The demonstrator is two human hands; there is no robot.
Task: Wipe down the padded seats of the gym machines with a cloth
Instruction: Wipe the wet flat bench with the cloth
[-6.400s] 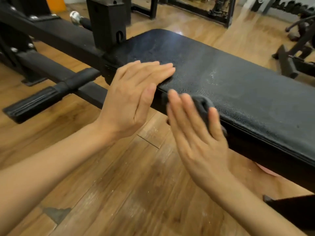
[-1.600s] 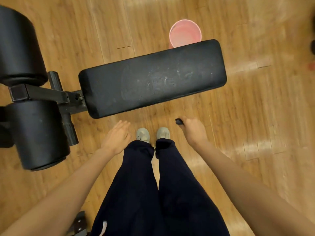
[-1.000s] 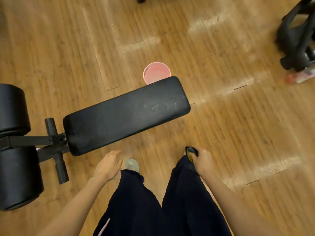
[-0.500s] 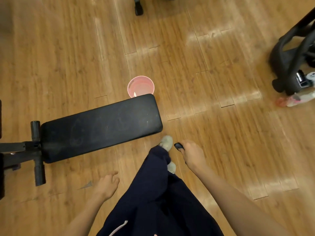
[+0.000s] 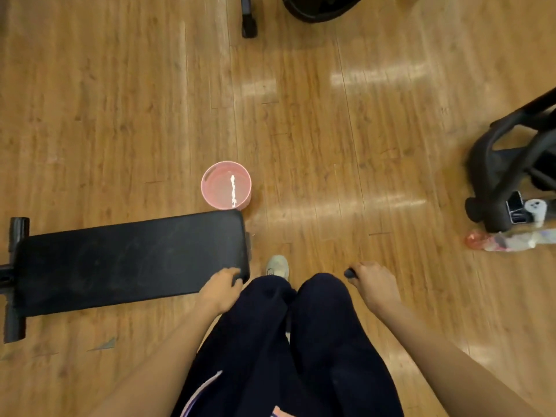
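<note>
Two hands hang low over a wooden floor, seen from above past dark trousers and one pale shoe. No brand, label or writing can be read anywhere; a small white panel on the black machine base at the right edge is too blurred to make out. The left hand lies over the near right corner of the black padded seat, its fingers bent down at the pad's edge; whether they actually press on the pad cannot be told, and the grip holds nothing. The right hand is clenched around a dark cloth, of which only a small end pokes out past the thumb side, well apart from the seat. That seat stretches leftward to a black metal frame. A pink bucket with liquid in it stands on the floor just beyond the seat's far right corner. Beside the machine base lies a clear bottle on its side.
</note>
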